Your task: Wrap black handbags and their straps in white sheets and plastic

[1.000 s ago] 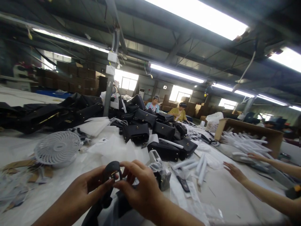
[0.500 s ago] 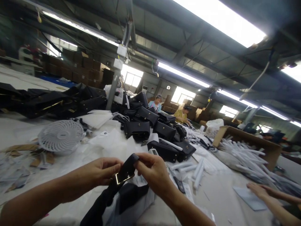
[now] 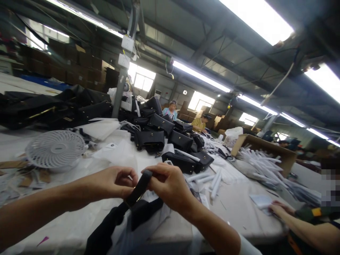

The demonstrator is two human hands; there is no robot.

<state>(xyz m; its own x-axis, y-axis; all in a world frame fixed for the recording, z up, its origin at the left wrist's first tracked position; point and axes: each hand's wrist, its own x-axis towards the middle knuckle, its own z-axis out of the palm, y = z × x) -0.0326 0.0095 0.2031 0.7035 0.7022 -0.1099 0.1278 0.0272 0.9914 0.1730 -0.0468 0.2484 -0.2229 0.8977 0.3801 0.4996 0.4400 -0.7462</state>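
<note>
A black strap point(image 3: 141, 184) with a gold-coloured buckle is held up between my two hands. My left hand point(image 3: 114, 182) is closed on the strap's left side, thumb and fingers pinching near the buckle. My right hand point(image 3: 168, 187) pinches the looped upper end. Below, the wide black band point(image 3: 105, 225) runs down toward the lower edge of the view. Under my hands is a black item point(image 3: 145, 212), partly covered by a thin whitish wrapping point(image 3: 140, 233); its full shape is hidden.
Several black handbags point(image 3: 150, 140) are heaped ahead, with more black bags point(image 3: 55, 108) at left. A white fan point(image 3: 55, 148) stands on the left. White tubes point(image 3: 216, 182) lie to the right, before a cardboard box point(image 3: 287, 159). At far right a co-worker's hands point(image 3: 281, 209) hold a pale sheet.
The view has swung slightly right. The strap has turned, so its buckle now shows edge-on. Both hands keep their grip. At right, the co-worker's hands have drawn the pale sheet to the table edge.
</note>
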